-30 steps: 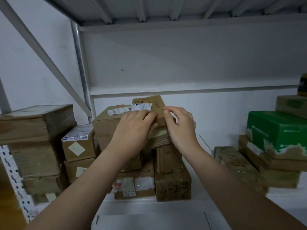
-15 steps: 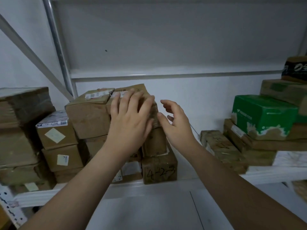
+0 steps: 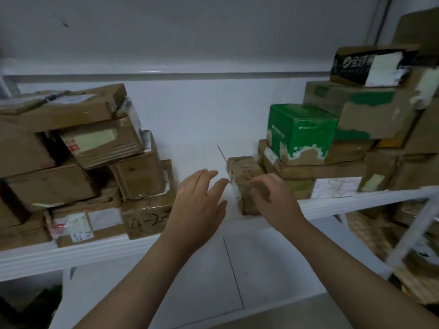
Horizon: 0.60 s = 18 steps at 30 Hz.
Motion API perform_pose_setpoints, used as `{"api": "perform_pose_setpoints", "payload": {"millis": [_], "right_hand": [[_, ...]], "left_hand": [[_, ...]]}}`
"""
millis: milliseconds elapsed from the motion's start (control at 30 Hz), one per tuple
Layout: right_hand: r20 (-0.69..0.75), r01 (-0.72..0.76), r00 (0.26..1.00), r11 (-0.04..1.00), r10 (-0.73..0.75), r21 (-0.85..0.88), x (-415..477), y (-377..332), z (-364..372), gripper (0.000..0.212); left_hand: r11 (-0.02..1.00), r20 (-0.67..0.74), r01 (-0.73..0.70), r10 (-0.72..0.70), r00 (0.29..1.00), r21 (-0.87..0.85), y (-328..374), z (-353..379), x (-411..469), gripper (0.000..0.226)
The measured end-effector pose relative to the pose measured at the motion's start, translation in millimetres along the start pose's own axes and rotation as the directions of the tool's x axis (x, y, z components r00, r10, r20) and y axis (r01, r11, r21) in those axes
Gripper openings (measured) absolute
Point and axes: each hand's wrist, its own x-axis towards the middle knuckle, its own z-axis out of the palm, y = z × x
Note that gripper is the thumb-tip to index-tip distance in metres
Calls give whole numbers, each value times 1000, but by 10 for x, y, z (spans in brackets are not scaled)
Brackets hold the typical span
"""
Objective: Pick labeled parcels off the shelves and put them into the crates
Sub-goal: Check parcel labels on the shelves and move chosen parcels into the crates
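Small taped parcel (image 3: 244,170) on shelf (image 3: 356,199) edge, beside right-side stack (image 3: 320,169). Right grip (image 3: 275,203) curls over its near end; left grip (image 3: 197,205) spread, just clear. Looks stiff, light; tape slick, so clamp opposite sides.

R hand (image 3: 273,203) grips small brown parcel (image 3: 243,170) on shelf (image 3: 356,200), L hand (image 3: 198,200) spread beside

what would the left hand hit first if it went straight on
Likely the white back wall, though depth is unclear; the left hand seems to pass just left of the small brown parcel.
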Motion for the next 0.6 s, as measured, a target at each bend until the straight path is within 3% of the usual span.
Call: {"api": "perform_pose_setpoints", "payload": {"millis": [100, 233, 333, 433, 600], "right_hand": [[53, -122, 991, 992, 124, -46, -65, 357, -157, 23], [86, -232, 969, 973, 232, -11, -141, 675, -224, 27], [104, -243, 965, 970, 242, -1, -195, 836, -258, 26], [141, -236, 962, 972, 236, -14, -207, 959, -276, 29], [212, -235, 951, 972, 226, 18, -260, 1050, -214, 36]], "left_hand": [[998, 55, 53, -51, 997, -29, 317, 362, 195, 41], [994, 236, 108, -99, 967, -25, 693, 873, 495, 37], [973, 379, 228, -226, 897, 40, 781, 1176, 529, 54], [952, 361, 301, -299, 884, 53, 832, 1254, 531, 66], [903, 222, 410, -429, 876, 128, 846, 1164, 364, 55]]}}
